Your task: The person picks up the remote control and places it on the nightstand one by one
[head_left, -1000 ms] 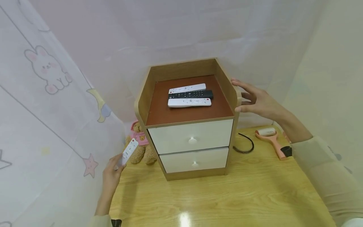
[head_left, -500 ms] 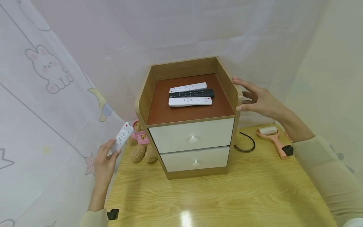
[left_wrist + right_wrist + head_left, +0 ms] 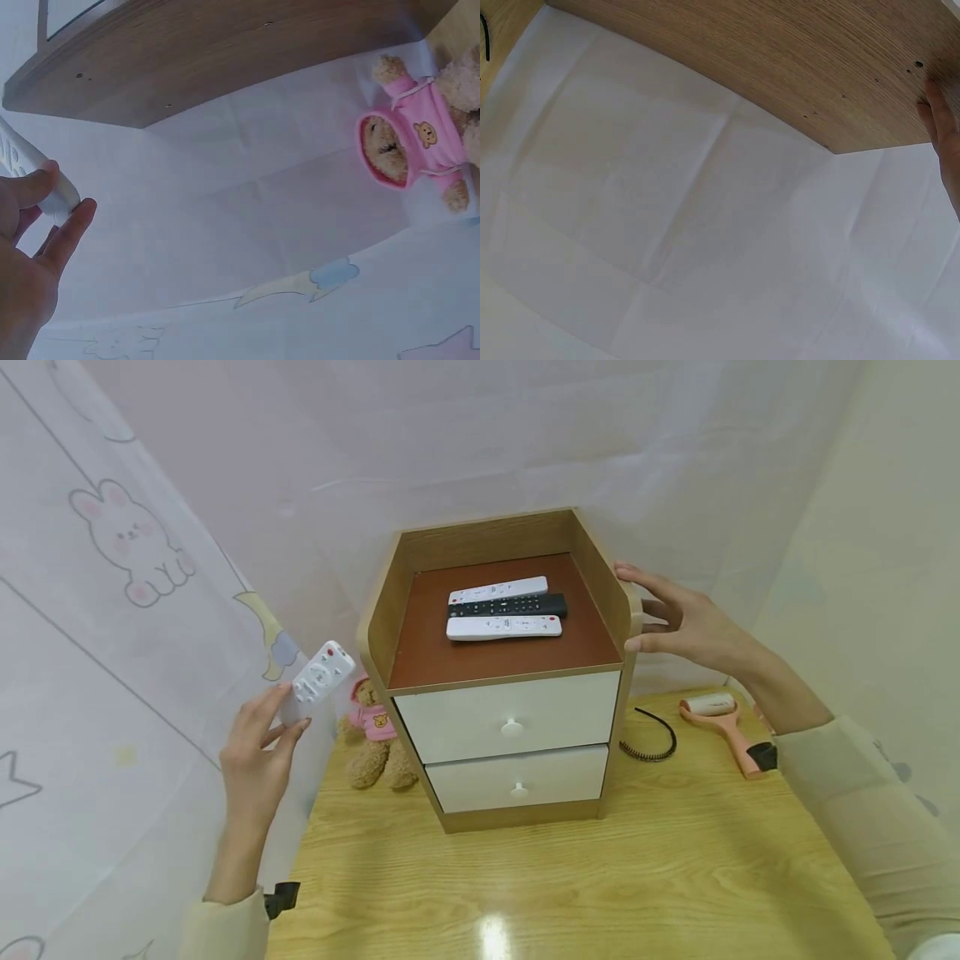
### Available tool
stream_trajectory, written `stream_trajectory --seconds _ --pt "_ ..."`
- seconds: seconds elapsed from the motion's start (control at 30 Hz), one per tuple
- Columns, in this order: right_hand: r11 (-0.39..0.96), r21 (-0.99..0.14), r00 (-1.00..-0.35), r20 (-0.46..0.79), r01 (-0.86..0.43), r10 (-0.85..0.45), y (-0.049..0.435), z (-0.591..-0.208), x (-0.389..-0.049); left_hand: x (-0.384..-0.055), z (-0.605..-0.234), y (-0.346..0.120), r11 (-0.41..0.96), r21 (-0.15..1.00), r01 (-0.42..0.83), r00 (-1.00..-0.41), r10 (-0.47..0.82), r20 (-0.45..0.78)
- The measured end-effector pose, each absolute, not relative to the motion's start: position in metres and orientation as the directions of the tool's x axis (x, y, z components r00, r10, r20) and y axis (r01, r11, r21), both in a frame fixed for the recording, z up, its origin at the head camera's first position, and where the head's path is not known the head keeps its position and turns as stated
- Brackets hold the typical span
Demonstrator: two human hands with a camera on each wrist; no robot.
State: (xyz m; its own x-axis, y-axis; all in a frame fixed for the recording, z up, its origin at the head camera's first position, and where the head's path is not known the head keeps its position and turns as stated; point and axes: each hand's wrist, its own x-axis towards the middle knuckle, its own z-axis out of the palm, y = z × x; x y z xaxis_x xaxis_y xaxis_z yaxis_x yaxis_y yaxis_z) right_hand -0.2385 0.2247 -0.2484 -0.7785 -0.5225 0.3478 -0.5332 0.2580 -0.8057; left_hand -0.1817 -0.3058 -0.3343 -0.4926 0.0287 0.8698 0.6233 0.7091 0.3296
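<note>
My left hand (image 3: 258, 752) pinches a white remote control (image 3: 321, 675) by its lower end, left of a small wooden cabinet (image 3: 522, 822). In the left wrist view, thumb and fingers lie on either side of the remote (image 3: 34, 165). My right hand (image 3: 693, 627) rests its fingertips against the cabinet's outer right side, the thumb near the front edge. On the cabinet's brown top lie a white remote (image 3: 504, 627), a black remote (image 3: 517, 606) and another white remote (image 3: 498, 590), side by side. Both white drawers, the upper (image 3: 465, 727) and the lower (image 3: 472, 783), are closed.
A teddy bear (image 3: 378, 722) in a pink hoodie sits left of the cabinet. To the right lie a black headband (image 3: 663, 752) and an orange lint roller (image 3: 731, 731) on the wooden table (image 3: 600, 885). Pale curtains (image 3: 480, 435) hang behind and at the sides.
My left hand has risen and moved left with the white remote, now level with the cabinet's upper part. My right hand has stayed at the cabinet's side.
</note>
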Motion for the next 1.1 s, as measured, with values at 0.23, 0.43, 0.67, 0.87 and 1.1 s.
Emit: stream_trajectory --seconds 0.23,0.43,0.67,0.87,1.1 --pt "0.244 -0.811 -0.776 0.35 -0.531 -0.525 0.231 -0.259 -0.252 -0.185 -0.302 -0.292 0.722 0.265 0.639 -0.456 0.078 0.887" --pt "0.246 -0.803 -0.767 0.354 -0.542 -0.535 0.233 -0.263 -0.255 -0.185 -0.279 -0.279 0.718 0.195 0.668 -0.416 0.142 0.898" --pt "0.241 -0.79 -0.755 0.373 -0.564 -0.54 0.233 -0.262 -0.256 -0.184 -0.249 -0.26 0.707 0.137 0.694 -0.421 0.245 0.873" --pt "0.252 -0.785 -0.756 0.373 -0.566 -0.538 0.228 -0.255 -0.249 -0.188 -0.234 -0.247 0.687 0.078 0.722 -0.412 0.336 0.847" --pt "0.268 -0.792 -0.772 0.356 -0.548 -0.527 0.223 -0.247 -0.237 -0.189 -0.222 -0.224 0.624 0.066 0.779 -0.414 0.433 0.801"
